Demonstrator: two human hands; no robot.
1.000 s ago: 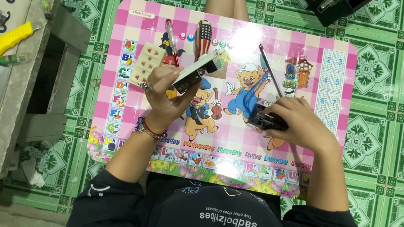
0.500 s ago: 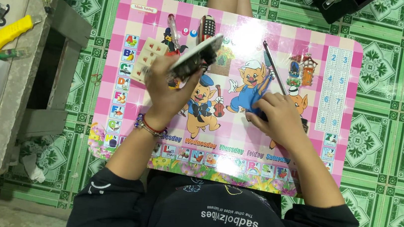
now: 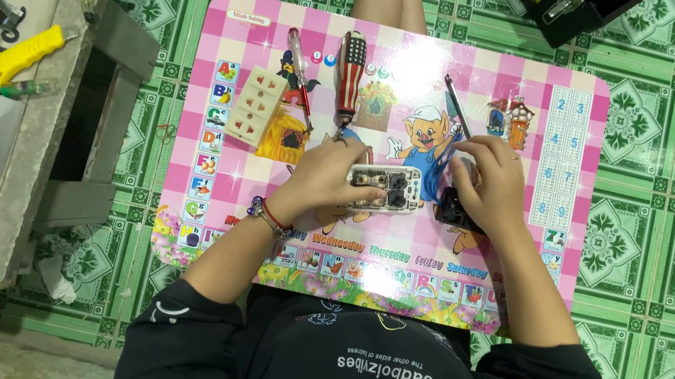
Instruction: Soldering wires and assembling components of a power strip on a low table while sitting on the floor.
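Open phone (image 3: 385,188) now flat on table (image 3: 564,105)

Bench (image 3: 563,272) was pink-and-white checked with cartoon pigs in colour. Floor (image 3: 665,249) was green tile with a white leaf pattern. One screwdriver (image 3: 350,78) had a stars-and-stripes handle, the other (image 3: 299,73) a clear red one. Socket strip (image 3: 256,106) was cream, the gadget (image 3: 386,189) white and clear, the small part (image 3: 452,212) black. Sweater (image 3: 369,368) was black, the bracelet (image 3: 269,217) red and beaded.
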